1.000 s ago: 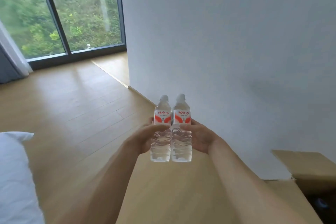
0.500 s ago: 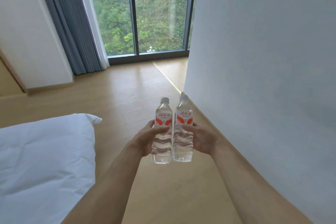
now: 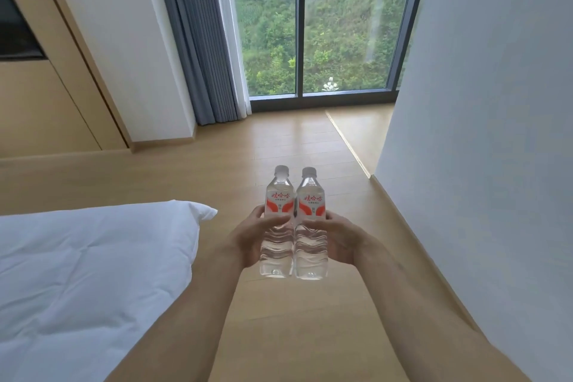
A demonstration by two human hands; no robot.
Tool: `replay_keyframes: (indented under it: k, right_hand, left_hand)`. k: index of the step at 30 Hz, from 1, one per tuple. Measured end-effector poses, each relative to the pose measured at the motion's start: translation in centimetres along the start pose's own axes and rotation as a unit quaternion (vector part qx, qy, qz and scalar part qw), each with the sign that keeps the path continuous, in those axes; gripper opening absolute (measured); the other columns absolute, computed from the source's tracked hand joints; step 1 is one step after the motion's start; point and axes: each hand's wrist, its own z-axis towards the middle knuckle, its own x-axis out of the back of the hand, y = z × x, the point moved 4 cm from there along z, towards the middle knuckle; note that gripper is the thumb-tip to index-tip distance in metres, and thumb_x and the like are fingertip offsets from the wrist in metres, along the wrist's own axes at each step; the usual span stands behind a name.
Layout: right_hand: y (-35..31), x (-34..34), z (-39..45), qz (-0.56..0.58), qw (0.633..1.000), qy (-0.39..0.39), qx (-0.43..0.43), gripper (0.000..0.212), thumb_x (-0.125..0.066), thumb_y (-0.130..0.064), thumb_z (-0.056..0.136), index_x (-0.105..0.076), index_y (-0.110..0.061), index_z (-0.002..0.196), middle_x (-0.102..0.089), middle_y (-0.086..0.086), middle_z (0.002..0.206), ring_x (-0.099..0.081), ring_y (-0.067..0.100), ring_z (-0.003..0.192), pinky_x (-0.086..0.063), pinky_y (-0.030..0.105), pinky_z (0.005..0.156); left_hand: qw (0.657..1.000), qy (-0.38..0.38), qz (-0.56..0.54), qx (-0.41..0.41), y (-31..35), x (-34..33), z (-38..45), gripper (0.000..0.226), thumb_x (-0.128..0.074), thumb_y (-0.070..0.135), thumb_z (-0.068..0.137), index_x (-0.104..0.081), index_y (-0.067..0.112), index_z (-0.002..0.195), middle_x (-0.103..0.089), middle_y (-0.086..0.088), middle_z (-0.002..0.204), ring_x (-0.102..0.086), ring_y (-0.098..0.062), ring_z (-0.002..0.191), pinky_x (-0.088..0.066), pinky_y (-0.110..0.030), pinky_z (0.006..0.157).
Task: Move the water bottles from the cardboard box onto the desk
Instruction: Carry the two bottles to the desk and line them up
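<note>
Head view: two upright, touching water bottles are held in mid-air over the wooden floor (image 3: 288, 313), left bottle (image 3: 278, 223) gripped by curled left hand (image 3: 248, 237), right bottle (image 3: 311, 225) gripped by curled right hand (image 3: 341, 240), white bedding (image 3: 86, 273) left of the left hand.

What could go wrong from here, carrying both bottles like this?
1. Each hand holds one bottle mid-body: left hand on the left bottle, right hand on the right bottle. They are pressed side by side and could slip against each other.
2. No desk is in view, and the bed lies close on the left, a possible snag.
</note>
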Motion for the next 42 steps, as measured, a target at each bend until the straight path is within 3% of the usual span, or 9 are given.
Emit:
replay_keyframes:
  k: [7, 16, 21, 24, 28, 31, 34, 37, 42]
  right_hand:
    - [-5.1, 5.4, 5.7, -0.038, 0.999, -0.004, -0.029, 0.055, -0.071, -0.008, 0.087, -0.055, -0.002, 0.139, -0.054, 0.029, 0.141, -0.055, 0.047, 0.128, -0.039, 0.06, 0.112]
    - [-8.6, 9.1, 13.7, -0.045, 0.998, 0.022, -0.04, 0.053, -0.078, -0.013, 0.081, -0.062, -0.005, 0.131, -0.065, 0.022, 0.127, -0.065, 0.041, 0.114, -0.051, 0.058, 0.1]
    - [-10.6, 11.3, 19.4, -0.045, 0.998, 0.035, -0.042, 0.027, -0.078, -0.011, 0.081, -0.075, -0.012, 0.108, -0.071, 0.017, 0.11, -0.072, 0.034, 0.095, -0.06, 0.052, 0.084]
    - [-12.1, 12.6, 24.0, -0.051, 0.997, 0.045, -0.039, 0.028, -0.077, -0.008, 0.082, -0.074, -0.011, 0.11, -0.07, 0.019, 0.112, -0.07, 0.036, 0.098, -0.052, 0.057, 0.095]
    - [-14.2, 13.4, 31.4, -0.076, 0.994, 0.053, -0.051, 0.047, -0.08, -0.011, 0.079, -0.066, -0.007, 0.124, -0.068, 0.019, 0.117, -0.066, 0.039, 0.108, -0.046, 0.061, 0.105]
    - [-15.6, 13.2, 37.1, -0.085, 0.993, 0.057, -0.057, 0.05, -0.081, -0.011, 0.078, -0.066, -0.006, 0.124, -0.067, 0.021, 0.119, -0.064, 0.04, 0.11, -0.043, 0.062, 0.107]
    - [-17.2, 12.9, 42.3, -0.082, 0.993, 0.06, -0.056, 0.04, -0.081, -0.011, 0.076, -0.071, -0.006, 0.114, -0.069, 0.02, 0.113, -0.068, 0.037, 0.101, -0.05, 0.055, 0.101]
    - [-18.3, 12.8, 46.3, -0.072, 0.993, 0.061, -0.064, 0.032, -0.079, -0.01, 0.076, -0.073, -0.005, 0.107, -0.072, 0.017, 0.103, -0.071, 0.033, 0.092, -0.054, 0.049, 0.094]
    - [-20.3, 13.6, 52.7, -0.065, 0.994, 0.06, -0.065, 0.038, -0.079, -0.007, 0.079, -0.068, -0.003, 0.115, -0.07, 0.017, 0.101, -0.071, 0.032, 0.09, -0.055, 0.047, 0.09]
  left_hand:
    - [0.999, 0.019, -0.028, -0.003, 3.1, -1.8, 6.3, 0.079, -0.084, 0.011, 0.07, -0.048, 0.007, 0.14, -0.057, -0.031, 0.135, -0.06, -0.049, 0.12, -0.054, -0.06, 0.091]
    - [0.997, 0.062, -0.055, -0.009, 6.3, 0.2, 14.5, 0.061, -0.066, -0.008, 0.086, -0.044, -0.004, 0.143, -0.051, -0.038, 0.138, -0.051, -0.057, 0.125, -0.042, -0.07, 0.104]
    - [0.996, 0.062, -0.068, -0.003, 8.7, 2.9, 20.4, 0.058, -0.069, -0.007, 0.084, -0.05, 0.002, 0.138, -0.058, -0.034, 0.132, -0.063, -0.046, 0.104, -0.05, -0.066, 0.094]
    - [0.995, 0.06, -0.076, -0.002, 10.5, 5.1, 24.7, 0.061, -0.072, -0.007, 0.08, -0.051, 0.005, 0.136, -0.065, -0.028, 0.12, -0.067, -0.042, 0.094, -0.056, -0.056, 0.082]
    - [0.995, 0.064, -0.073, -0.007, 13.8, 9.0, 30.6, 0.071, -0.078, -0.005, 0.071, -0.051, 0.009, 0.135, -0.065, -0.025, 0.124, -0.066, -0.045, 0.109, -0.052, -0.065, 0.094]
    - [0.995, 0.066, -0.072, -0.007, 16.9, 12.5, 34.0, 0.081, -0.083, 0.002, 0.06, -0.05, 0.01, 0.133, -0.066, -0.025, 0.123, -0.066, -0.042, 0.104, -0.053, -0.063, 0.094]
    - [0.995, 0.074, -0.063, -0.012, 20.3, 16.5, 37.4, 0.068, -0.081, 0.0, 0.071, -0.051, 0.008, 0.132, -0.066, -0.025, 0.121, -0.067, -0.039, 0.097, -0.056, -0.058, 0.088]
    - [0.996, 0.055, -0.074, -0.017, 23.0, 19.3, 40.2, 0.034, -0.068, -0.007, 0.085, -0.06, 0.004, 0.116, -0.071, -0.018, 0.091, -0.071, -0.032, 0.074, -0.06, -0.043, 0.067]
    - [0.991, 0.085, -0.106, 0.011, 26.1, 23.3, 44.7, 0.059, -0.067, -0.012, 0.085, -0.046, 0.004, 0.138, -0.064, -0.021, 0.098, -0.066, -0.034, 0.075, -0.055, -0.048, 0.069]
